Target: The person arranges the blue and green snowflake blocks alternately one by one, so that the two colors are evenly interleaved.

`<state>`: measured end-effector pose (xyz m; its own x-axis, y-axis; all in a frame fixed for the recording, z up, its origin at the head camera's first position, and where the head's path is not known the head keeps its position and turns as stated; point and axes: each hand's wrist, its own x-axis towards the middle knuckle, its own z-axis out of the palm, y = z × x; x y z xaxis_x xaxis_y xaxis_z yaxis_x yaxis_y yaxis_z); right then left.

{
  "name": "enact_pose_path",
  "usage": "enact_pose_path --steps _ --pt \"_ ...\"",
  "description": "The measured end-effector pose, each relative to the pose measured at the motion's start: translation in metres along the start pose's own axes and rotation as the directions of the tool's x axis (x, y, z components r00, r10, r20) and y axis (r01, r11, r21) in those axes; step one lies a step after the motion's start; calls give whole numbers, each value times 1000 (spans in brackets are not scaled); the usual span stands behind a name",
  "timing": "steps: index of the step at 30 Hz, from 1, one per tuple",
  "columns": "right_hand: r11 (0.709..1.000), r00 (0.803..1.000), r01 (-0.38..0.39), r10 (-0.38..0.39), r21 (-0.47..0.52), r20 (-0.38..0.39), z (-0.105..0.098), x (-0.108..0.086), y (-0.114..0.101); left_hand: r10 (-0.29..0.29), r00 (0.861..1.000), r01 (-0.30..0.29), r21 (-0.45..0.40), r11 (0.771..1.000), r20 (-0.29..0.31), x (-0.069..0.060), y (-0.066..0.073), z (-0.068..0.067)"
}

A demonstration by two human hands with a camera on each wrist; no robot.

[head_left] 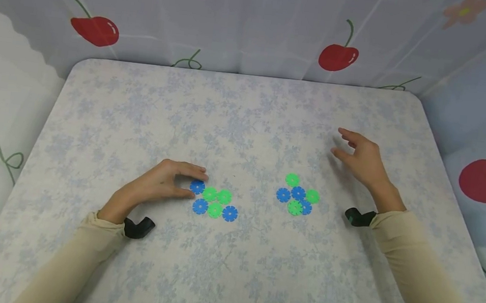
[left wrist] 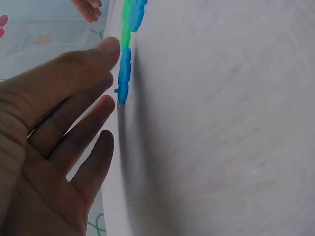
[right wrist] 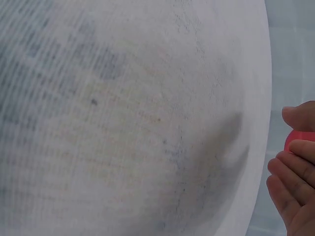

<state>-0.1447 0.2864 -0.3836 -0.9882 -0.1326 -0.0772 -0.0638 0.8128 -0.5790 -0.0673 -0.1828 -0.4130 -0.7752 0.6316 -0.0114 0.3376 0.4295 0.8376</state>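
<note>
In the head view, a group of flat notched plastic discs lies left of the middle of the table, with blue discs (head_left: 230,213) and green discs (head_left: 224,197). My left hand (head_left: 161,182) reaches to its left edge, thumb and fingers spread about one blue disc (head_left: 197,187). The left wrist view has relaxed fingers (left wrist: 81,132) beside a blue disc (left wrist: 124,76); whether they touch it I cannot tell. A second group of blue discs (head_left: 283,195) and green discs (head_left: 292,180) lies further right. Above and right of it hovers my right hand (head_left: 364,159), fingers loosely bent, holding nothing.
A pale flowered cloth (head_left: 246,122) covers the table. Curtains (head_left: 247,23) with printed cherries surround its back and sides. A black wrist mount (head_left: 139,228) sticks out under the left wrist, another black mount (head_left: 358,217) under the right.
</note>
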Motion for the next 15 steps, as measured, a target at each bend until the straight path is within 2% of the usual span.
enact_pose_path --steps 9,15 --pt "1000 1000 16 -16 -13 15 4 3 -3 22 1000 -22 1 1000 -5 0 -3 4" --pt "999 999 32 -32 -6 19 8 6 -5 43 999 -42 36 998 -11 3 -3 4"
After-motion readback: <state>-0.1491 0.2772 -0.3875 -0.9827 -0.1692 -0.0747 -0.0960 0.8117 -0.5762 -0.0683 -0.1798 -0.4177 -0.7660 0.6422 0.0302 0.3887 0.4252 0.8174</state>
